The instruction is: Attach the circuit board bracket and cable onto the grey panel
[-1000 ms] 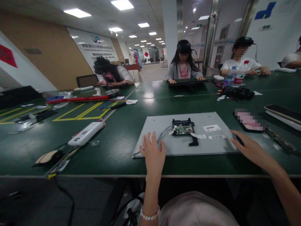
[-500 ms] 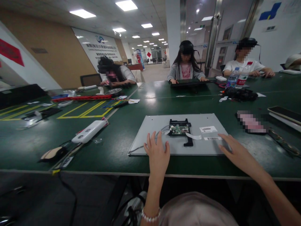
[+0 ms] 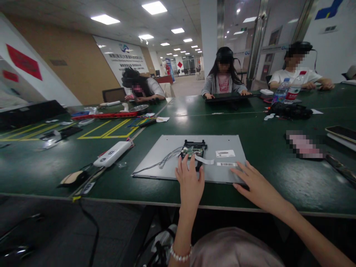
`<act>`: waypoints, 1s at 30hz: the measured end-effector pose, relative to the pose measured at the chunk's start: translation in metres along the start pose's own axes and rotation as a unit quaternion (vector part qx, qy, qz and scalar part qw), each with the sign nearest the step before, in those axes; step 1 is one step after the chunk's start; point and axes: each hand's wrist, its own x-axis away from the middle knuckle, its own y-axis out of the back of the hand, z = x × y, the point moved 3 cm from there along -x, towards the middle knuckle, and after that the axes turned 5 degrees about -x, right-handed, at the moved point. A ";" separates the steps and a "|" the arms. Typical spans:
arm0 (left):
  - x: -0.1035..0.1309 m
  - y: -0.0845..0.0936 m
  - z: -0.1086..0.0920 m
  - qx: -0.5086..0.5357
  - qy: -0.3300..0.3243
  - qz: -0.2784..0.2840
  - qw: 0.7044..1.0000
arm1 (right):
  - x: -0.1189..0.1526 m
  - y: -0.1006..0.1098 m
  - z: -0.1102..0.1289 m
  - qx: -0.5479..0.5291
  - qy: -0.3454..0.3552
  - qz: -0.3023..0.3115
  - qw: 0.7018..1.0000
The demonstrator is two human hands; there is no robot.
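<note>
A flat grey panel (image 3: 155,155), which looks like the back of a display, lies on the green table before me. On it sits a black bracket (image 3: 204,147) with a green circuit board (image 3: 191,151), grey cables (image 3: 170,157) and a white ribbon cable (image 3: 205,160). My left hand (image 3: 190,178) is over the panel's near edge, fingers spread, with its fingertips at the bracket; whether they touch it I cannot tell. Fingers stretched out, my right hand (image 3: 251,181) rests at the panel's right near corner, beside a barcode label (image 3: 226,164).
To the left lie a white power strip (image 3: 114,153) and a mouse (image 3: 73,178). A phone (image 3: 304,144) and an eyeglass-like object are on the right. Two bottles (image 3: 294,89) stand farther back near a black bundle (image 3: 290,110). Several people sit across the table.
The panel has shifted left and turned slightly on the table. My right hand has moved left with its corner, and the left hand now sits nearer the bracket. The view has also shifted somewhat.
</note>
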 end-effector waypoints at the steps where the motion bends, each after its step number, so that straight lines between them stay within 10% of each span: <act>1: 0.000 0.000 0.000 0.004 0.000 -0.003 1.000 | -0.004 -0.001 0.004 -0.001 0.003 0.008 1.000; 30: 0.006 -0.009 0.010 0.000 -0.017 0.013 1.000 | -0.075 0.014 0.067 0.056 0.125 0.150 0.979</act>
